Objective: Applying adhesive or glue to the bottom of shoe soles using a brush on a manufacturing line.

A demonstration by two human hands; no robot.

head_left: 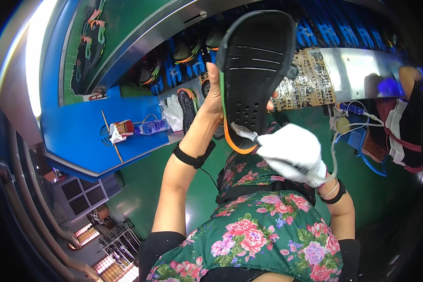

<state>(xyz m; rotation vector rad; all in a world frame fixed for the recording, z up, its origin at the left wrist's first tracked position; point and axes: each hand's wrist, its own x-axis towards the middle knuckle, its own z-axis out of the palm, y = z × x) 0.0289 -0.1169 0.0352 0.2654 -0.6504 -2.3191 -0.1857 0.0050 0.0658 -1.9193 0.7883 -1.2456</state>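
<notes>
The sole [256, 80], black with a green and orange rim, is held up clear of the bench [80, 136], beyond that surface's right edge and over the green floor, its toe pointing away from the person and its heel toward the apron [254, 230]. The bare left hand [215, 96] is wrapped around it from behind, thumb along the left side and fingertips showing at the right. The right hand [291, 152], in a white glove, is closed around a small brush [244, 132], whose pale tip lies at the left of the heel, close to the orange rim; whether it touches cannot be told for sure. By the look of it the brushing is partway on this one piece: the heel seems to be the area in hand, while the toe shows only a dark sheen and some bright cross lines, so what is already coated and what is left cannot be judged. Other shoes [186, 51] stand in the blue rack beyond, and one more shoe [187, 109] is near the bench's right edge, beside a spare glove [172, 113]; their state is unclear too. A bottle [153, 127], a red tub [125, 127] and a thin stick [117, 151] lie toward the bench's right side.
</notes>
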